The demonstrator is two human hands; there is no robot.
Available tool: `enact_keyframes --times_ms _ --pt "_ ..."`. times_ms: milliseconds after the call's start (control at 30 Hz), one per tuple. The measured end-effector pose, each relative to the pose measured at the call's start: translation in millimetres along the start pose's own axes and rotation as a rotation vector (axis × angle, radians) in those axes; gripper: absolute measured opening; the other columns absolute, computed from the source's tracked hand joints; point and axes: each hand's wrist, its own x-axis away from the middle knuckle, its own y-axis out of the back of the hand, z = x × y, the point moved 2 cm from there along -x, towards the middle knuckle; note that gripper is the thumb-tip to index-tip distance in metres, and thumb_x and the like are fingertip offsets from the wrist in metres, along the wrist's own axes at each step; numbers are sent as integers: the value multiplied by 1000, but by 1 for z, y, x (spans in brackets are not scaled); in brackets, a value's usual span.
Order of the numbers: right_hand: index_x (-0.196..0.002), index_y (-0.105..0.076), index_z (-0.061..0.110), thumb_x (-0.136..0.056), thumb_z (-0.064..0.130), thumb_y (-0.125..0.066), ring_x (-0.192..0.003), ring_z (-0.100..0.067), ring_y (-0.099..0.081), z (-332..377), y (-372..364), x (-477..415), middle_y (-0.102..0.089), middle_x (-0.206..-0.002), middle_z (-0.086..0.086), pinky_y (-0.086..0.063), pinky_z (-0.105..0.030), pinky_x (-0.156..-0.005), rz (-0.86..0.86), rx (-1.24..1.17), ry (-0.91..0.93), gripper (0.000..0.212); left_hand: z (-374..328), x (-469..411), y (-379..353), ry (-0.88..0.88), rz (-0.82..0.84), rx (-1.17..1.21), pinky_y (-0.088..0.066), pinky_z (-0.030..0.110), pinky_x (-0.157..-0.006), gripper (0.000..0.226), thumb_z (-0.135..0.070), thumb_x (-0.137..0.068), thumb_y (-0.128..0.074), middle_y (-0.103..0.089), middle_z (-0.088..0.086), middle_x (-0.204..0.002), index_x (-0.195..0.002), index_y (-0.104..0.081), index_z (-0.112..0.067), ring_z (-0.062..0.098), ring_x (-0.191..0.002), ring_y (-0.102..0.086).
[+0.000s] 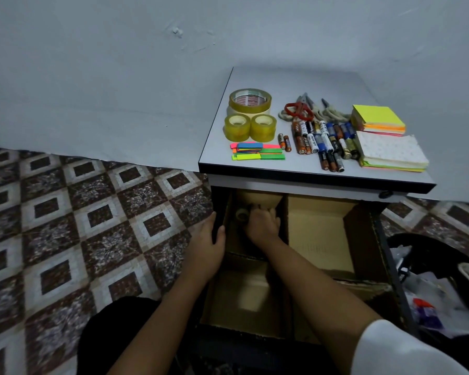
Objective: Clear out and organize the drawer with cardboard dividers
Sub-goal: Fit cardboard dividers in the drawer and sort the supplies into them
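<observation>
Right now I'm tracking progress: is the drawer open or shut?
Open: the drawer is pulled out, its cardboard dividers visible, the right hand inside it.

Red print inside the large tape roll (249, 100) and labels on the batteries (322, 142) are too blurred to read.

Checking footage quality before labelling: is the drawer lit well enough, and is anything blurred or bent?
Head view: the desk top is evenly lit and sharp; the drawer lies in dim shadow, so the small tape roll beside the right hand looks soft; the wide lens bows the wall-floor line.
</observation>
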Motion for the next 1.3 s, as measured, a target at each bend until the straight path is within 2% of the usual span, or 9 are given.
enact_keyframes --times_ms 233,400,533,700,867,967,1033,1167,1300 --pt "-120 -55 6 -93 13 -49 -127 -34 -36 -1 1 -3 -58 -122 -19 -34 -39 -98 -39 -71 -25 28 0 1 1 5 20 19 -39 41 -106 50 -37 -99 -38 -43 2 -145 -146 -32 -21 19 -132 -40" --pt "-132 -45 8 -92 19 -53 -126 -36 -36 -1 2 1 -47 -133 -16 -34 -41 -101 -64 -117 4 43 0 1 1 0 26 16 -40 41 -105 50 -37 -99 -38 -43 2 -144 -146 -32 -21 19 -132 -40" --pt "-130 -49 7 -87 24 -61 -119 -34 -46 1 16 16 -52 -127 -15 -39 -38 -101 -132 -229 107 48 -1 -1 2 -19 22 -39 -42 42 -102 51 -37 -99 -37 -43 4 -143 -146 -31 -20 21 -129 -42" --pt "-128 -53 12 -88 23 -63 -113 -17 -52 -4 65 58 -55 -124 -5 -44 -24 -92 -164 -385 266 42 -23 1 12 -141 -120 -72 -42 34 -98 48 -25 -97 -45 -42 12 -137 -142 -36 -11 24 -124 -45" --pt "-125 -57 15 -88 27 -63 -103 -8 -53 -3 132 72 -59 -117 -2 -39 -16 -84 -277 -436 308 40 -73 -29 44 -339 -310 -69 -46 34 -91 44 -23 -92 -53 -49 17 -123 -131 -50 -4 28 -112 -52" --pt "-124 -59 10 -87 28 -64 -97 -8 -55 5 168 61 -64 -115 -6 -38 -12 -78 -388 -449 324 41 -112 -54 62 -381 -360 -17 -40 22 -91 44 -15 -90 -60 -48 17 -123 -131 -50 -4 27 -113 -52" --pt "-125 -57 8 -87 30 -64 -104 -16 -58 11 184 45 -63 -117 -9 -40 -18 -82 -409 -409 312 45 -131 -75 70 -335 -314 9 -35 16 -93 48 -18 -90 -60 -45 17 -130 -135 -46 -5 25 -117 -50" --pt "-129 -53 8 -85 40 -63 -116 -29 -53 19 196 -3 -59 -124 -13 -45 -37 -94 -414 -262 266 55 -150 -117 75 -163 -133 -51 -36 32 -102 67 -32 -87 -64 -38 15 -141 -142 -35 -9 26 -127 -43" --pt "-126 -51 9 -83 54 -58 -120 -34 -46 25 197 -35 -54 -128 -13 -41 -43 -95 -357 -52 184 62 -158 -134 72 -91 -21 -54 -38 25 -82 69 -28 -80 -71 -46 15 -136 -137 -40 -3 27 -118 -51"
